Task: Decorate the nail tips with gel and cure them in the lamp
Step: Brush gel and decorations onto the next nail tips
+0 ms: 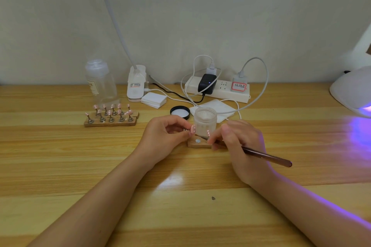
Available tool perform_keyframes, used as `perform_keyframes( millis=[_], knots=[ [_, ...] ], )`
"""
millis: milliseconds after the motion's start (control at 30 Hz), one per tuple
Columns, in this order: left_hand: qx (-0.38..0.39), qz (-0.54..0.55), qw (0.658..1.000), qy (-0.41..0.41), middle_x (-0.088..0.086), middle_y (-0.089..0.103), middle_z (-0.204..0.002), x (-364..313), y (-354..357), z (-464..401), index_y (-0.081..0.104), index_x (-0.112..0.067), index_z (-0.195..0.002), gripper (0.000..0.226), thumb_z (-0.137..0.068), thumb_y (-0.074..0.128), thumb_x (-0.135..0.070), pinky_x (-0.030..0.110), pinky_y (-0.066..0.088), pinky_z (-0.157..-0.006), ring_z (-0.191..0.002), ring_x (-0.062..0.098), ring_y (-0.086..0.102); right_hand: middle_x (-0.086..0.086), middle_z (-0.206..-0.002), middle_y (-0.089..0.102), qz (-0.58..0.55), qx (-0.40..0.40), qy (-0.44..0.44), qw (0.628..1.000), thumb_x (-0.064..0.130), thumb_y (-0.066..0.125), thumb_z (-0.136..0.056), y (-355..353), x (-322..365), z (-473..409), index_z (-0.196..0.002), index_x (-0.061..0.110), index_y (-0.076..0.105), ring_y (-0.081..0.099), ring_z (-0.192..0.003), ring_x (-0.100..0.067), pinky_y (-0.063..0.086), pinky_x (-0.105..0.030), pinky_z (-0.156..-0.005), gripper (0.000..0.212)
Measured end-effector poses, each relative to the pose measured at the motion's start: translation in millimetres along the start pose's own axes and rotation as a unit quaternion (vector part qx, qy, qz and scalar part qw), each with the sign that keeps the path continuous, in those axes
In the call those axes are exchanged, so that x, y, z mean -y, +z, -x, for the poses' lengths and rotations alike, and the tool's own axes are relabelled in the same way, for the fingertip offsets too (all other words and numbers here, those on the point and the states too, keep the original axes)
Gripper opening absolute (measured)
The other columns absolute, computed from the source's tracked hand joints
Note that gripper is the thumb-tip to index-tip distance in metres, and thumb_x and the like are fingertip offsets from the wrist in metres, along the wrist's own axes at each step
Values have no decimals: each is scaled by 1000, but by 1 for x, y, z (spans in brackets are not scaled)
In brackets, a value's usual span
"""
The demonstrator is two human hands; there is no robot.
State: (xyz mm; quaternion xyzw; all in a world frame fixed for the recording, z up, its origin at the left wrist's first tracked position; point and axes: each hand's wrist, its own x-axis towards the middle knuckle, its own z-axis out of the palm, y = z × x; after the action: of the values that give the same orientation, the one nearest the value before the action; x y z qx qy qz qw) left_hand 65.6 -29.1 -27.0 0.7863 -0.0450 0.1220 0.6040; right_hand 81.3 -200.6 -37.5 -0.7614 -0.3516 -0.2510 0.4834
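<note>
Wood desk (60, 156), pale wall (220, 6).

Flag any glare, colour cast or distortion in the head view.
Head view: purple spill from the curing lamp tints the table at right and the right hand; white glare patch on the table between the forearms; wide-angle bowing of the table edge; nail tip in the left hand is soft.
</note>
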Motion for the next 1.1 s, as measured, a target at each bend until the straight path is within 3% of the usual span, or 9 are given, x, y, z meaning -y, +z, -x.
perform_keyframes(
  millis=[233,500,700,867,1100],
  knots=[
    [2,-2,1000,-5,-8,71,-71,0,-1,1,71,-15,-73,14,-73,72,-1,10,49,-65,-70,3,66,7,-63,62,22,12,39,999,36,34,-89,3,1,-2,-72,18,67,56,-67,-12,42,-31,-71,41],
    [-12,1,1000,-23,-6,71,-72,-1,0,0,71,-16,-73,17,-73,72,0,10,49,-65,-71,6,66,5,-56,59,16,16,-8,1000,32,32,-92,1,-1,-1,-64,16,66,53,-60,-10,40,-28,-67,47],
    [-17,-1,999,-29,-1,72,-77,-1,0,0,72,-17,-74,12,-71,74,-5,11,50,-66,-73,8,66,6,-57,58,3,-15,0,1000,29,31,-91,1,-2,-1,-64,14,65,54,-59,-13,41,-34,-66,46],
    [-14,-6,999,-29,-1,72,-79,-2,0,1,72,-17,-73,13,-72,74,-4,15,53,-71,-77,13,67,14,-64,59,23,13,37,999,37,32,-90,3,-1,-2,-73,18,67,56,-68,-10,42,-28,-71,43],
    [-17,-2,999,-37,0,71,-77,-3,0,1,71,-17,-72,15,-72,73,-2,17,52,-70,-79,19,66,9,-58,58,26,15,-6,1000,32,31,-93,2,0,-1,-66,16,67,53,-61,-7,39,-24,-68,48]
  ],
)
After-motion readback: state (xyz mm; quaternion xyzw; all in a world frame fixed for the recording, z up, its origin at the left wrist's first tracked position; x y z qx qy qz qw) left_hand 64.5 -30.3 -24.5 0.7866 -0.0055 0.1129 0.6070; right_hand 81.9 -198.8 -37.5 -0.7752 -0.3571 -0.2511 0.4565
